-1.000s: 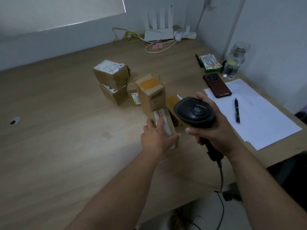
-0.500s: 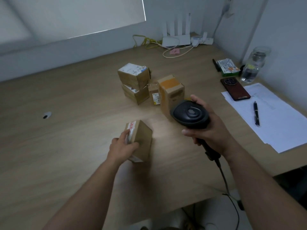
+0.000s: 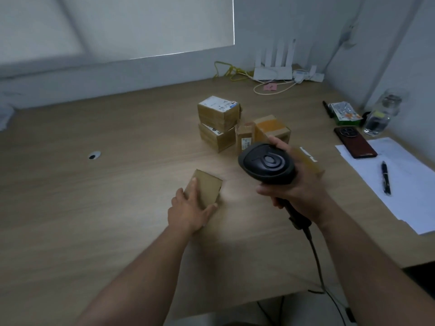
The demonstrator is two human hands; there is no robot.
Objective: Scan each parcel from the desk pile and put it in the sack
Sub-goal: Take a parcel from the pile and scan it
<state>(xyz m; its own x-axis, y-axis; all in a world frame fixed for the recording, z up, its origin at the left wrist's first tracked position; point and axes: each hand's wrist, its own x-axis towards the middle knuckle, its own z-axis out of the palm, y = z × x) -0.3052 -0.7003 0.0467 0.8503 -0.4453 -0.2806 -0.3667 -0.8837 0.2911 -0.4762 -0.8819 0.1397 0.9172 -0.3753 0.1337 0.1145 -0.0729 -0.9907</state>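
Observation:
A small brown cardboard parcel [image 3: 208,189] lies on the wooden desk [image 3: 117,208] near the middle, plain side up. My left hand [image 3: 189,208] grips it from the near side, fingers on its left edge and thumb on its right corner. My right hand [image 3: 294,184] holds a black corded barcode scanner [image 3: 267,164] just right of the parcel, head pointing left over it. The pile of parcels [image 3: 219,123] stands behind: two stacked boxes with white labels, a small box [image 3: 244,137] and an orange-taped box [image 3: 271,128]. No sack is in view.
At the right lie white paper sheets [image 3: 400,184] with a black pen [image 3: 386,177], a dark red phone [image 3: 355,142], a glass jar [image 3: 381,114] and a green packet [image 3: 344,112]. A white router [image 3: 273,71] and cables sit at the back. A cable hole [image 3: 94,155] is at the left.
My left hand has pulled the parcel out of the pile toward the near left and turned it onto a plain face. The scanner followed it left.

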